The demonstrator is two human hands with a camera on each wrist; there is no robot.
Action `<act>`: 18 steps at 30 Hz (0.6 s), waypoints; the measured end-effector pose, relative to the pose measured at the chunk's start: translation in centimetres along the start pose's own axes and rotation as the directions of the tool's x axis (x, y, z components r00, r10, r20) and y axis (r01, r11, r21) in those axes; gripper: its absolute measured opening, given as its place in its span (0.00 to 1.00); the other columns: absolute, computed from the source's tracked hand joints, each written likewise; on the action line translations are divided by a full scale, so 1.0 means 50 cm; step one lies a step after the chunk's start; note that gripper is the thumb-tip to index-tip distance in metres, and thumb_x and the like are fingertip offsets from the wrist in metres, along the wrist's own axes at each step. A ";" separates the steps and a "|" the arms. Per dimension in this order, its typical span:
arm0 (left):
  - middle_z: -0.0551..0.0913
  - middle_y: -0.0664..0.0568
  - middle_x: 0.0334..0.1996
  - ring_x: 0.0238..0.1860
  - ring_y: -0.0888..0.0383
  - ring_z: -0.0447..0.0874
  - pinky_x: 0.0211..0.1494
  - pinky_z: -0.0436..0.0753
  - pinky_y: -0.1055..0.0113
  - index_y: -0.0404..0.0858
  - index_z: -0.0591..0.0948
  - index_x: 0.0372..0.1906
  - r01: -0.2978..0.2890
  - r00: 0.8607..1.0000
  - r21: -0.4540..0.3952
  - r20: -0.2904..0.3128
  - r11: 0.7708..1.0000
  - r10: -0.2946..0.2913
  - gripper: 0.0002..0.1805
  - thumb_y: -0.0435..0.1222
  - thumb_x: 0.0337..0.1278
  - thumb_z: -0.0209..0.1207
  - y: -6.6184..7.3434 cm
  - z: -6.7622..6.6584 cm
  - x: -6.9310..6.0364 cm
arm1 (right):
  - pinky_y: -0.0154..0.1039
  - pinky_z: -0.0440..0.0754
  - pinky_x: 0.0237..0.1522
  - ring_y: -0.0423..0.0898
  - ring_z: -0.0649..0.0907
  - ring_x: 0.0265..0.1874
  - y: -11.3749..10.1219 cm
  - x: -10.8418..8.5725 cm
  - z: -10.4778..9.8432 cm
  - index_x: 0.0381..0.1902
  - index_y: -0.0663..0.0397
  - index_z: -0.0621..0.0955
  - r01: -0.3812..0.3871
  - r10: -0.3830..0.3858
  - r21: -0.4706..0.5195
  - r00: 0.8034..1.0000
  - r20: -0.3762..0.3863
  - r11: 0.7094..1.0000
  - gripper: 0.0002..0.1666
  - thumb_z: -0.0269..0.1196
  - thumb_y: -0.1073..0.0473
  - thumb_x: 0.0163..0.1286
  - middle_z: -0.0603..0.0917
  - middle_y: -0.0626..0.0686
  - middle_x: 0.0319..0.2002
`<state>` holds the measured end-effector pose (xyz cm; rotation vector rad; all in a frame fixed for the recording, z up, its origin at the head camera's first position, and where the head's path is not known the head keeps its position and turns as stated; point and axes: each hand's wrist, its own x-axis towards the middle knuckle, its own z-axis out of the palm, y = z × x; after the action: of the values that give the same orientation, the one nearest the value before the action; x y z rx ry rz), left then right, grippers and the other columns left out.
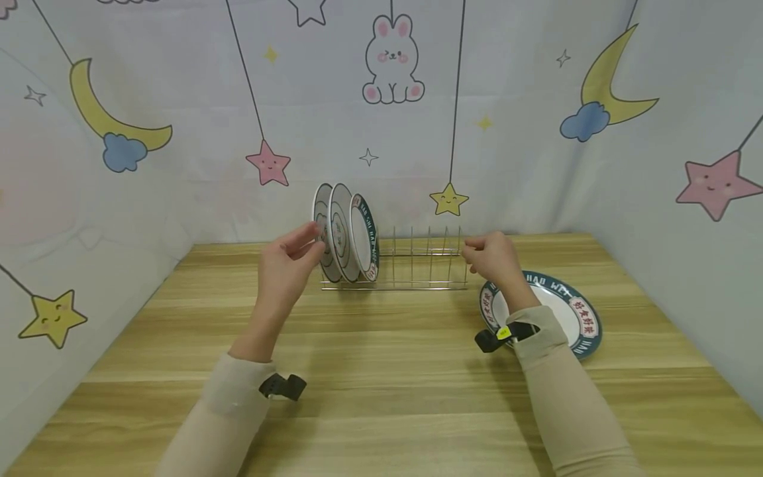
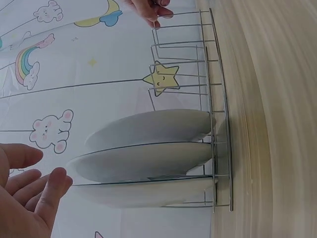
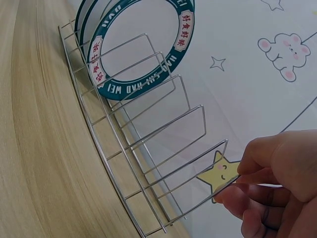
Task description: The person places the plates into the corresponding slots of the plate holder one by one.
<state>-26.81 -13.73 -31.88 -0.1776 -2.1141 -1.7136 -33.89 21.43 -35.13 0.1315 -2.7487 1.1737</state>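
Observation:
A wire dish rack stands on the table, with three plates upright in its left slots. The rightmost of these plates turns its green lettered rim and white middle to the right. Beside the leftmost plate, my left hand is held with relaxed fingers; the left wrist view shows a gap between the hand and the plates. My right hand pinches the rack's right end wire between thumb and fingers. Another green-rimmed plate lies on the table, partly hidden beneath my right forearm.
The wood-grain table reaches back to a white cloth backdrop printed with stars, moons and a rabbit. Cloth also stands along the left and right sides. Several wire dividers rise right of the upright plates.

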 end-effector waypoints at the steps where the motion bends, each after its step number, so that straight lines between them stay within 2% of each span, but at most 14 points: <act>1: 0.83 0.45 0.55 0.54 0.52 0.83 0.50 0.84 0.71 0.35 0.80 0.61 0.000 1.000 0.001 -0.006 1.000 0.000 0.22 0.32 0.61 0.65 -0.001 -0.004 0.001 | 0.35 0.75 0.21 0.49 0.86 0.29 -0.001 0.000 0.000 0.61 0.61 0.79 -0.002 0.002 0.001 1.000 0.002 1.000 0.24 0.55 0.58 0.70 0.86 0.61 0.44; 6: 0.83 0.44 0.55 0.53 0.51 0.83 0.48 0.84 0.73 0.33 0.80 0.60 0.006 1.000 0.009 -0.026 1.000 -0.006 0.22 0.32 0.62 0.64 -0.004 -0.022 0.005 | 0.35 0.76 0.21 0.49 0.86 0.30 -0.003 -0.001 0.000 0.61 0.61 0.79 -0.007 0.007 0.004 1.000 0.003 1.000 0.24 0.56 0.57 0.70 0.86 0.60 0.44; 11: 0.83 0.45 0.55 0.51 0.54 0.84 0.45 0.84 0.73 0.34 0.79 0.61 0.025 0.999 0.052 -0.048 0.998 -0.022 0.21 0.34 0.64 0.62 -0.014 -0.039 0.012 | 0.35 0.76 0.21 0.50 0.86 0.30 -0.002 -0.001 -0.001 0.61 0.61 0.79 -0.007 0.007 0.006 1.000 -0.001 1.000 0.24 0.56 0.57 0.70 0.86 0.61 0.44; 14: 0.83 0.44 0.55 0.50 0.55 0.84 0.44 0.85 0.73 0.34 0.79 0.61 0.067 0.997 0.073 -0.045 0.995 -0.064 0.21 0.35 0.66 0.61 -0.026 -0.048 0.018 | 0.35 0.76 0.21 0.49 0.86 0.30 -0.002 -0.001 -0.001 0.61 0.61 0.79 -0.004 0.004 0.005 1.000 -0.001 1.000 0.24 0.56 0.57 0.70 0.86 0.61 0.44; 18: 0.83 0.42 0.55 0.52 0.54 0.82 0.44 0.85 0.73 0.32 0.79 0.61 0.133 0.991 0.074 -0.020 0.988 -0.132 0.20 0.34 0.68 0.58 -0.047 -0.055 0.024 | 0.34 0.75 0.20 0.49 0.86 0.29 0.000 0.001 0.001 0.60 0.62 0.80 0.000 0.000 -0.003 1.000 -0.004 1.000 0.24 0.56 0.57 0.71 0.86 0.61 0.43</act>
<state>-28.08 -17.11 -33.09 -0.0022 -2.2194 -1.6988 -33.93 21.41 -35.15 0.1281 -2.7466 1.1688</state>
